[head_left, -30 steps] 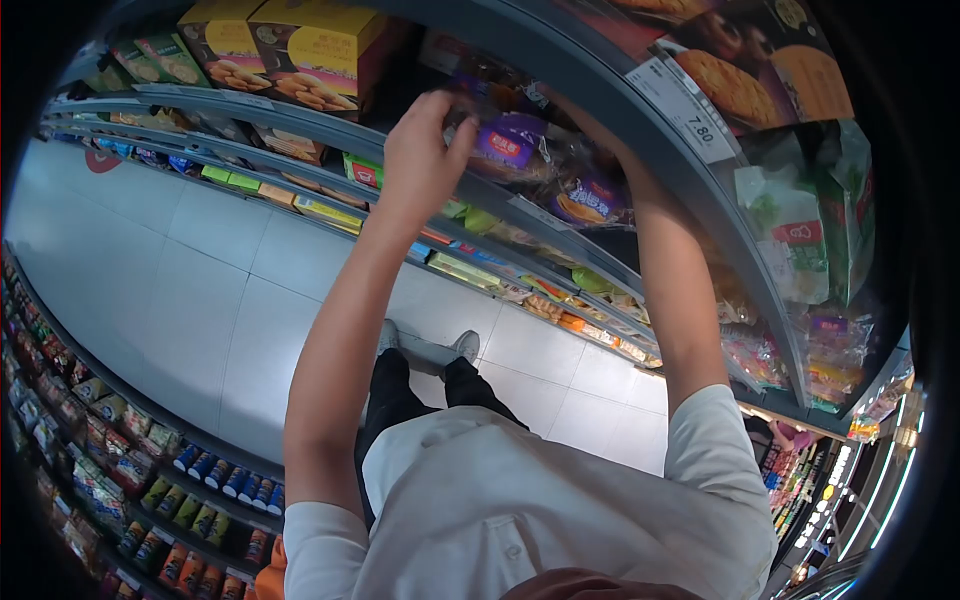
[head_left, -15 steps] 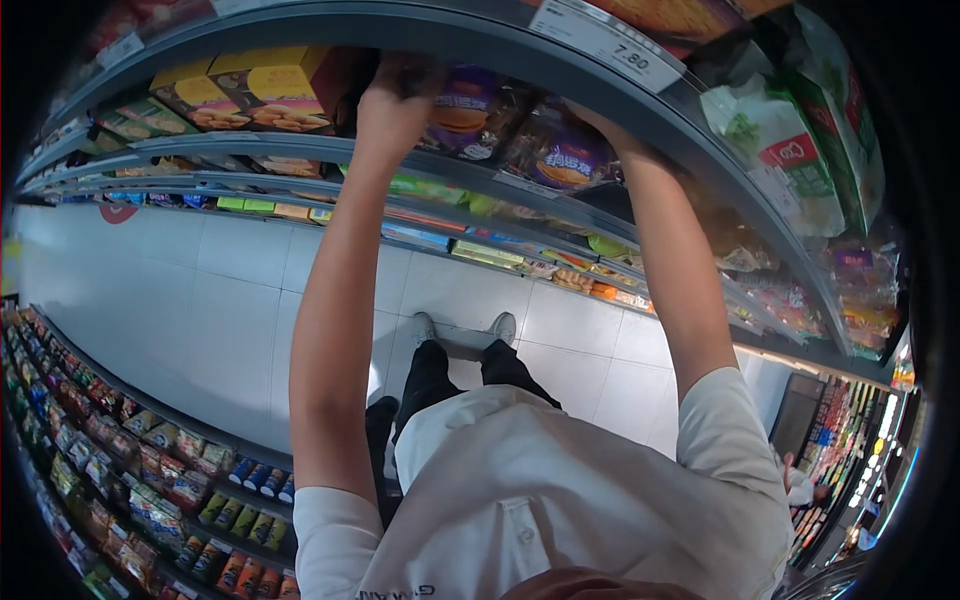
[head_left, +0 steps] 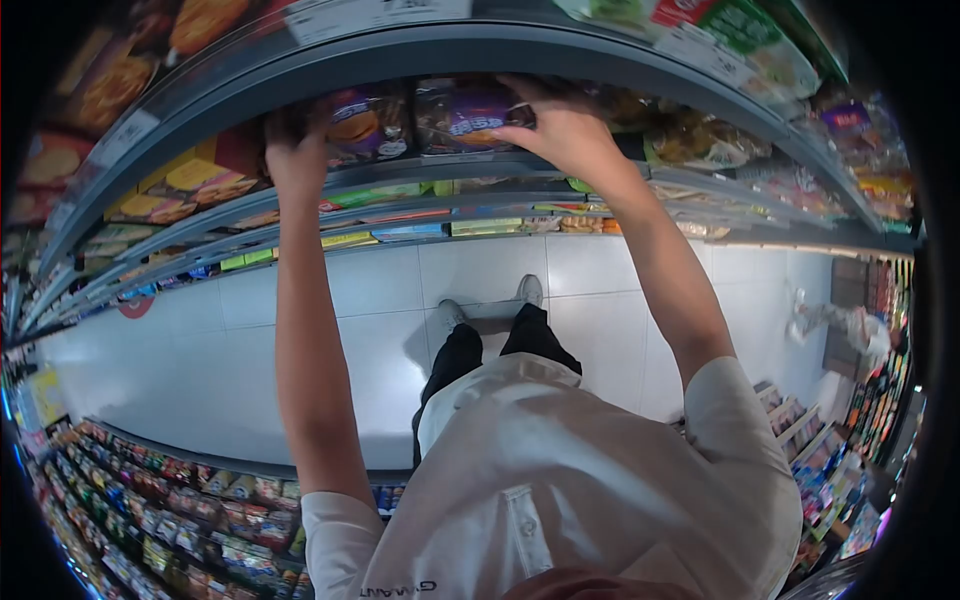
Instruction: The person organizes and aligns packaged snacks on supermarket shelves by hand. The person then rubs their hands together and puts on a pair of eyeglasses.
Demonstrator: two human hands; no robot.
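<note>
Two purple packets [head_left: 366, 128] sit side by side on the shelf [head_left: 400, 169]. They look light, slick-filmed and crushable; hold them by the sides. Your right hand [head_left: 568, 132] has its thumb and fingers parted at one packet's edge; your left hand's [head_left: 297, 155] grasp, shadowed, cannot be told. Earlier, the upper shelf edge [head_left: 450, 50] hid your right fingers.

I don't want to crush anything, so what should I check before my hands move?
1. Left hand beside the left purple-labelled pack: ok.
2. Right hand at the right purple-labelled pack, thumb by its front: ok.
3. Packs side by side: ok.
4. Grip pressure: cannot tell; the left fingers are shadowed.
5. Clear view of the space behind the packs: not ok; the upper shelf edge overhangs.
</note>
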